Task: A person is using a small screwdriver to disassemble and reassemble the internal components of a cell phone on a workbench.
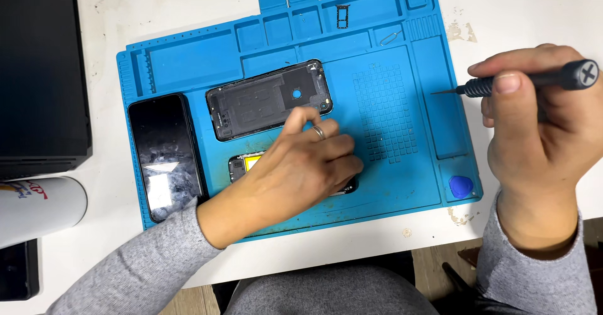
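Head view: left hand (301, 167) laid flat, fingers loosely spread, over opened phone (242, 164) on blue mat (389, 189), gripping nothing. Right hand (540, 133) closed around black screwdriver (521, 82), raised beyond mat's right edge, tip pointing left.

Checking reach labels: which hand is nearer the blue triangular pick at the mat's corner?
Right. The right hand with the screwdriver is just right of the blue pick; the left hand rests on the opened phone, farther left.
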